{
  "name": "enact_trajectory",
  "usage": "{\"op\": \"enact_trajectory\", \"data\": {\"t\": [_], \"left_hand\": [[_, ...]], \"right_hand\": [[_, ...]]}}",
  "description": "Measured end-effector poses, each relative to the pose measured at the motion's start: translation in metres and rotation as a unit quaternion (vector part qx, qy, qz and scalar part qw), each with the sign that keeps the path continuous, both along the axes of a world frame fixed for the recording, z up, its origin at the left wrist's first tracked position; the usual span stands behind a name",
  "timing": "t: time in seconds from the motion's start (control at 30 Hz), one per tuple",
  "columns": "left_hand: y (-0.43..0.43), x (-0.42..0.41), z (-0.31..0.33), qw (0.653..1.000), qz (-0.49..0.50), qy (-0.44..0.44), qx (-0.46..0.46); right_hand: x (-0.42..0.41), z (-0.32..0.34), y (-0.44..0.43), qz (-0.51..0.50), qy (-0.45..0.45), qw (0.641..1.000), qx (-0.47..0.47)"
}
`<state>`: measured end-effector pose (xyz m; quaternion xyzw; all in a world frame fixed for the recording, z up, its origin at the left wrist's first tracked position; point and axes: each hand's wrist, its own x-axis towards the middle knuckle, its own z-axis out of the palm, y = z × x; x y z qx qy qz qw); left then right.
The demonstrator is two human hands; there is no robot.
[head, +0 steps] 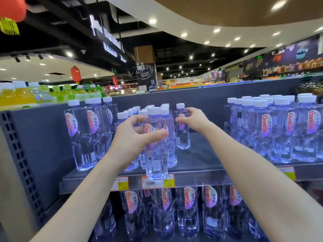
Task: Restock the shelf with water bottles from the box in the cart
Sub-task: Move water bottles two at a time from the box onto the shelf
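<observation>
Gripped in the left hand: a clear plastic water bottle with a white cap, fingers and thumb wrapped round its label band. It is held upright at the front edge of the grey metal shelf, its base overlapping the white-and-yellow price tags, and is judged not yet set down. The right hand is curled round a second clear white-capped bottle standing further back on the same shelf.

Progress is judged mid-task. A middle cluster of small bottles is already placed. Bare shelf is left between it and the right-hand block of bottles. Box and cart are not in view, so the remaining stock cannot be told.

Writing: "Ganten" in red is read on the oval labels, with Chinese characters beside it. A barcode is seen on the tags, but the figures are unreadable. "NATURAL PRODUCT" is read on the black chalkboard sign.
</observation>
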<state>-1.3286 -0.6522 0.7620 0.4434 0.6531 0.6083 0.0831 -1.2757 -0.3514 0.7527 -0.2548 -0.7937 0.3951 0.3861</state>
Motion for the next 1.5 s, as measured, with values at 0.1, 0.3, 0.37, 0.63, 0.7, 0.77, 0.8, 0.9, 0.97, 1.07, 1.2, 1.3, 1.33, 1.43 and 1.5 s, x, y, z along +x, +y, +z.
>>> {"op": "enact_trajectory", "data": {"t": [0.1, 0.3, 0.37, 0.63, 0.7, 0.77, 0.8, 0.9, 0.97, 1.07, 1.2, 1.3, 1.33, 1.43, 1.5], "left_hand": [[0.000, 0.003, 0.000, 1.000, -0.001, -0.011, 0.005], [0.006, 0.002, -0.002, 1.000, -0.001, 0.000, 0.000], [0.006, 0.003, -0.001, 1.000, 0.001, 0.001, 0.001], [0.000, 0.008, 0.001, 1.000, -0.013, 0.012, 0.000], [-0.001, 0.006, 0.002, 1.000, -0.014, 0.013, -0.001], [-0.001, 0.003, 0.002, 1.000, -0.018, 0.010, 0.002], [0.000, 0.003, 0.001, 1.000, -0.018, 0.009, 0.003], [0.002, 0.001, 0.000, 1.000, -0.007, 0.011, 0.003], [0.002, 0.003, -0.001, 1.000, -0.008, 0.012, 0.000], [0.001, 0.008, 0.000, 1.000, -0.018, 0.012, 0.002], [0.005, 0.017, 0.006, 0.999, -0.030, 0.007, 0.011], [0.015, 0.025, 0.011, 0.999, -0.020, 0.000, 0.026], [0.019, 0.029, 0.013, 1.000, -0.005, -0.001, 0.031], [0.029, 0.039, 0.018, 0.998, 0.041, -0.002, 0.043], [0.034, 0.047, 0.020, 0.997, 0.056, 0.001, 0.047]], "right_hand": [[-0.008, 0.001, 0.007, 0.003, -0.001, 1.000, -0.009], [-0.023, -0.006, 0.020, -0.009, 0.008, 1.000, -0.012], [-0.026, -0.007, 0.022, -0.009, 0.009, 1.000, -0.009], [-0.033, -0.005, 0.030, -0.020, 0.003, 1.000, -0.016], [-0.034, -0.005, 0.032, -0.017, 0.004, 1.000, -0.022], [-0.035, -0.005, 0.033, -0.015, 0.007, 1.000, -0.024], [-0.036, -0.006, 0.035, -0.014, 0.008, 0.999, -0.027], [-0.035, -0.005, 0.035, -0.005, -0.003, 0.999, -0.038], [-0.028, -0.004, 0.029, 0.005, -0.029, 0.998, -0.051], [-0.013, 0.000, 0.015, -0.022, -0.048, 0.996, -0.077], [0.029, 0.023, -0.024, -0.144, 0.052, 0.986, -0.064], [0.072, 0.037, -0.075, 0.022, 0.090, 0.990, -0.110], [0.086, 0.038, -0.095, 0.125, 0.077, 0.980, -0.135], [0.120, 0.031, -0.133, 0.294, -0.006, 0.949, -0.115], [0.130, 0.024, -0.144, 0.267, -0.038, 0.961, -0.056]]}}
